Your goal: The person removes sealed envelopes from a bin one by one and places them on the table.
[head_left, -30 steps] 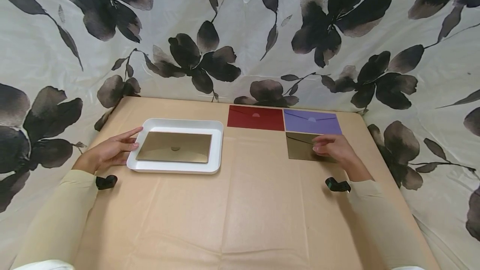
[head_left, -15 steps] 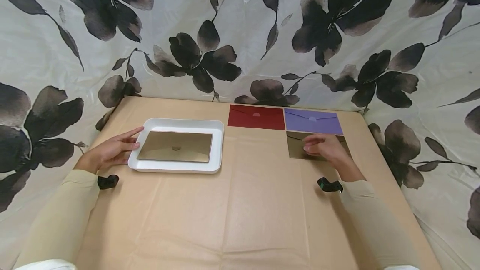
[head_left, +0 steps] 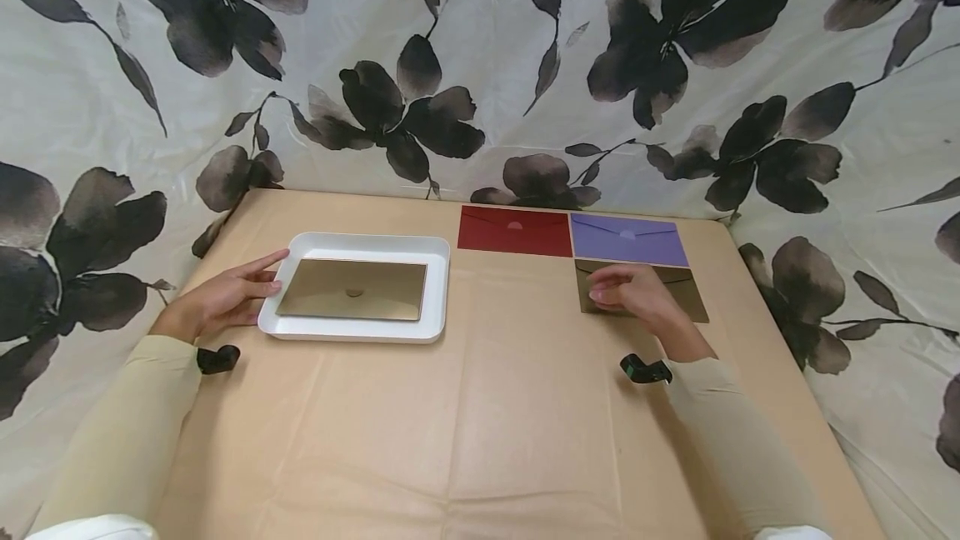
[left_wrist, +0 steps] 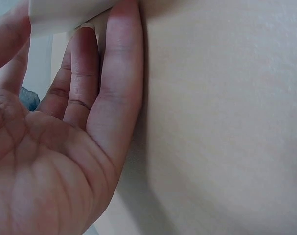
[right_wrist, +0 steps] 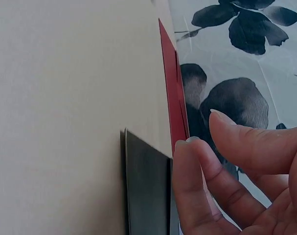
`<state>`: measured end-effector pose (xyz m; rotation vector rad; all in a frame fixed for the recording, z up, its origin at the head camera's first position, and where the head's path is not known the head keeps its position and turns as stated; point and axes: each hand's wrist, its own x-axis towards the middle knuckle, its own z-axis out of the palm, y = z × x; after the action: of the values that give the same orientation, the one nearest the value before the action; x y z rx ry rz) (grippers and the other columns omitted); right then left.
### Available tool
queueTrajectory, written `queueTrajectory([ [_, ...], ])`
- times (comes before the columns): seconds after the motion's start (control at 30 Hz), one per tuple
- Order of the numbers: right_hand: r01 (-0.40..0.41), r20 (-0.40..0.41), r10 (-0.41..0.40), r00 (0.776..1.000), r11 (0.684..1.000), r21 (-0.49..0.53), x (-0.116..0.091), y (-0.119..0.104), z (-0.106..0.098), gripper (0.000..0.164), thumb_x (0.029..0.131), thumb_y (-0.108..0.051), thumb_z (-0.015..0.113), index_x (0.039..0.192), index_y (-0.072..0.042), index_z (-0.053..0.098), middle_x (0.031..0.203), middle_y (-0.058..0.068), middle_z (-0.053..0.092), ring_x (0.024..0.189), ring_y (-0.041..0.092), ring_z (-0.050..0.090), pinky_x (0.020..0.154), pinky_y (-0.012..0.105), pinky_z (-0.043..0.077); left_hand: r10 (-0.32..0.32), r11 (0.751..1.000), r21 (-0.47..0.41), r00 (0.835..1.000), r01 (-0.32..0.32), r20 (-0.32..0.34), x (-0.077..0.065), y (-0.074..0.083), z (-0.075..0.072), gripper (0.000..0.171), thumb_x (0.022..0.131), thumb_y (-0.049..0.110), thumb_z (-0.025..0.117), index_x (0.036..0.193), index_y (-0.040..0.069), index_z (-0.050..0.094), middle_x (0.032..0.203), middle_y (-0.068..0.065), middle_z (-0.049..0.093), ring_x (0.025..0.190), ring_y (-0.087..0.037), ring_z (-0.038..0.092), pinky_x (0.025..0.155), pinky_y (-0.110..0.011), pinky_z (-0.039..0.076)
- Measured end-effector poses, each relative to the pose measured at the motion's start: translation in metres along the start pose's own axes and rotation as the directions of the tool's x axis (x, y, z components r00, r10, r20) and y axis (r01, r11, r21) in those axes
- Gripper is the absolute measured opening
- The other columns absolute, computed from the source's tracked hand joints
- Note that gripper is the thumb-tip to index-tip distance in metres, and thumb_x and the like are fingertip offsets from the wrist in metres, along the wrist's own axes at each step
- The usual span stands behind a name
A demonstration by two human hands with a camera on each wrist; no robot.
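Gold envelope (head_left: pixel 686 297) under loose, ungripping right hand (head_left: pixel 637 296) — could skid from 1 brush; against relaxed left hand (head_left: pixel 217 301), tray (head_left: pixel 436 290).

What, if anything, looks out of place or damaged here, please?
Nothing stands out. One gold envelope lies within the white tray, and the red envelope and purple envelope sit side by side, undamaged as far as shown. The second gold envelope is partly hidden by the right hand. Only faint creases mark the beige table cover.
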<state>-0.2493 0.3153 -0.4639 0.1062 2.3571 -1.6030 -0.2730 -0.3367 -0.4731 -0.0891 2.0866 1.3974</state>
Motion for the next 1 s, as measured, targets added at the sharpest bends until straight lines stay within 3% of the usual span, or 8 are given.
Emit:
queueTrajectory([
  [0.27, 0.019, 0.022, -0.020, 1.000, 1.000, 0.015, 0.004, -0.006, 0.011, 0.045, 0.091, 0.005, 0.073, 0.133, 0.014, 0.061, 0.096, 0.001, 0.071, 0.085, 0.009, 0.071, 0.081, 0.026, 0.063, 0.003, 1.000, -0.019, 1.000, -0.003, 0.004, -0.001, 0.002, 0.002, 0.083, 0.107, 0.030, 0.059, 0.166, 0.043, 0.002, 0.173, -0.025, 0.002, 0.133, -0.026, 0.048, 0.096, -0.038, 0.060],
  [0.5, 0.018, 0.031, -0.018, 0.999, 1.000, 0.003, 0.008, -0.015, 0.027, 0.042, 0.092, 0.000, 0.074, 0.132, 0.009, 0.065, 0.104, 0.009, 0.072, 0.094, 0.025, 0.072, 0.083, 0.032, 0.064, 0.004, 1.000, -0.002, 1.000, -0.004, -0.006, -0.001, 0.002, 0.001, 0.083, 0.107, 0.030, 0.059, 0.166, 0.042, 0.002, 0.174, -0.024, 0.002, 0.130, -0.022, 0.050, 0.097, -0.039, 0.060],
  [0.8, 0.018, 0.042, -0.018, 0.999, 1.000, 0.010, 0.007, -0.019, 0.044, 0.041, 0.091, 0.001, 0.074, 0.131, 0.007, 0.066, 0.103, 0.009, 0.073, 0.089, 0.023, 0.071, 0.079, 0.030, 0.062, -0.012, 1.000, -0.025, 1.000, 0.012, -0.002, 0.001, 0.002, 0.003, 0.080, 0.108, 0.030, 0.056, 0.166, 0.043, 0.002, 0.176, -0.019, -0.004, 0.151, -0.042, 0.028, 0.096, -0.037, 0.060],
  [1.0, 0.036, 0.074, -0.042, 0.996, 0.997, 0.073, 0.004, -0.024, 0.056, 0.042, 0.091, 0.005, 0.073, 0.131, 0.012, 0.064, 0.102, 0.011, 0.073, 0.088, 0.019, 0.071, 0.082, 0.030, 0.063, -0.023, 1.000, -0.020, 1.000, 0.023, -0.011, 0.000, 0.002, 0.002, 0.081, 0.108, 0.031, 0.057, 0.166, 0.044, 0.003, 0.175, -0.020, 0.000, 0.135, -0.023, 0.045, 0.095, -0.035, 0.060],
])
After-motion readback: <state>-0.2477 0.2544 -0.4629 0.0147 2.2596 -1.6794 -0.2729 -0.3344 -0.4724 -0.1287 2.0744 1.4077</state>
